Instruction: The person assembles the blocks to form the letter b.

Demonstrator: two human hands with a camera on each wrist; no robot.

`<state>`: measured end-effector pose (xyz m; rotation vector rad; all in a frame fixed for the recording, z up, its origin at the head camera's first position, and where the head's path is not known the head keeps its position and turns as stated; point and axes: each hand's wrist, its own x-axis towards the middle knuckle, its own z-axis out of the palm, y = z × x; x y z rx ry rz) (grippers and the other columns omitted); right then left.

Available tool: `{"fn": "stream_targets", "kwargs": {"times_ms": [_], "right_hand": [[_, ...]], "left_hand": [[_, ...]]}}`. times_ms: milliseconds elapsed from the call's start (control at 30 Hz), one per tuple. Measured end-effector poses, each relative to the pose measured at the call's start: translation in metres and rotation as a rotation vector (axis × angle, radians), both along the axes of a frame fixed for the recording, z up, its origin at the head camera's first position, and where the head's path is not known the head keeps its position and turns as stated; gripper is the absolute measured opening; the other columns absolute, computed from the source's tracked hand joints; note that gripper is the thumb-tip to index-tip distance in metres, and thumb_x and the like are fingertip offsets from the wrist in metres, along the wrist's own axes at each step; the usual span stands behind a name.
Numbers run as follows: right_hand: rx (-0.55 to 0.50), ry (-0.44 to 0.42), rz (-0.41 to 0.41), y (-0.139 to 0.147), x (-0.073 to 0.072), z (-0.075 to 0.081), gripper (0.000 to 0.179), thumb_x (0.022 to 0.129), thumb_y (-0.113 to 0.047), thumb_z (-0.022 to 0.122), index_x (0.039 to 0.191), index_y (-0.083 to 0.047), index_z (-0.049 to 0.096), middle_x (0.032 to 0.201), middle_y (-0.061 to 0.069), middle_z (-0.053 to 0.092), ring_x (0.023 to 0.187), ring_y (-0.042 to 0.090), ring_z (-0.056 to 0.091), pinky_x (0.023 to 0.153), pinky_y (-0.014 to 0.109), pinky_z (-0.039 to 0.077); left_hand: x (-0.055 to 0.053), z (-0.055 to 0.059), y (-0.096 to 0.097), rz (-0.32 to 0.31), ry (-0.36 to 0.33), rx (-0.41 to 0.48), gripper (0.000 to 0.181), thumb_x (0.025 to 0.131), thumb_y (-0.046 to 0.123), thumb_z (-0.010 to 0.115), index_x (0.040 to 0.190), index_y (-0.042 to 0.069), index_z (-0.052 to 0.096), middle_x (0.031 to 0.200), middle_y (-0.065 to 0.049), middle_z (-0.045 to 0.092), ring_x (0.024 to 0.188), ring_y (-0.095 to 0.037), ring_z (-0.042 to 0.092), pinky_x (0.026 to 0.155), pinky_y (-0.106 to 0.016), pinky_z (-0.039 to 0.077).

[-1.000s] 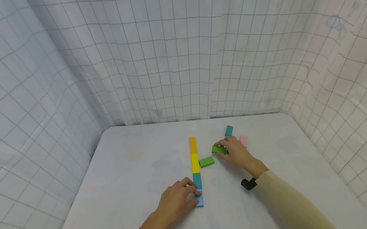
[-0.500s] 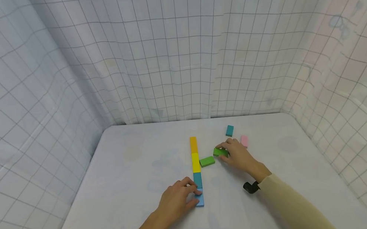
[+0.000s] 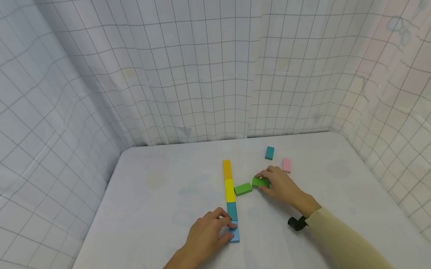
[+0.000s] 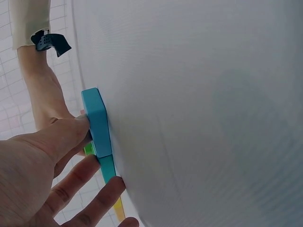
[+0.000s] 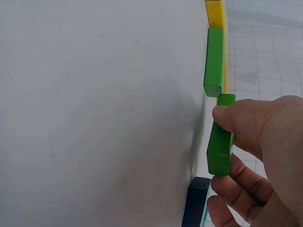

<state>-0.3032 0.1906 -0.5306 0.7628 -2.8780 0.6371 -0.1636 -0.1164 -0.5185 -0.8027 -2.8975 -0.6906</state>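
A straight row of rectangular blocks runs away from me in the head view: light blue block [image 3: 235,235], teal block [image 3: 232,211], yellow block [image 3: 229,191] and orange block [image 3: 227,169]. My left hand [image 3: 206,236] holds the light blue block, thumb and index finger on it; in the left wrist view another fingertip lies by its joint with the teal one. One green block [image 3: 242,189] lies slightly slanted, its left end at the yellow block. A second green block [image 5: 220,142] is pinched by the thumb and fingers of my right hand [image 3: 281,185], its left end close to the first.
A loose teal block [image 3: 269,153] and a pink block [image 3: 286,165] lie beyond my right hand. Near that hand's fingers, a dark block [image 5: 196,203] shows in the right wrist view. Grid-patterned curtains [image 3: 208,65] surround the white table [image 3: 158,193].
My right hand has come toward me with the green block, bringing it almost in line with the other green block. My left hand has stayed on the light blue block.
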Motion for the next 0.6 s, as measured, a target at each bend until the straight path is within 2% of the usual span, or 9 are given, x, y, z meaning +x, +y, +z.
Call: {"fn": "stream_targets", "kwargs": {"times_ms": [300, 600], "right_hand": [[0.008, -0.031, -0.007, -0.0011, 0.0031, -0.0025, 0.038, 0.103, -0.016, 0.091, 0.14, -0.008, 0.082, 0.12, 0.01, 0.075, 0.111, 0.025, 0.067, 0.097, 0.047, 0.061], [0.024, -0.013, 0.004, -0.0011, 0.0048, -0.0033, 0.038, 0.102, -0.017, 0.092, 0.138, -0.008, 0.082, 0.117, 0.009, 0.075, 0.107, 0.024, 0.066, 0.096, 0.047, 0.061]], "left_hand": [[-0.0003, 0.0014, 0.0013, 0.008, -0.007, -0.018, 0.023, 0.095, 0.026, 0.099, 0.117, 0.027, 0.093, 0.125, 0.008, 0.076, 0.1, -0.018, 0.073, 0.072, -0.025, 0.057], [-0.0003, 0.0001, 0.0009, 0.009, -0.005, -0.013, 0.023, 0.095, 0.025, 0.1, 0.116, 0.027, 0.093, 0.124, 0.008, 0.076, 0.098, -0.016, 0.072, 0.071, -0.024, 0.055]]}}
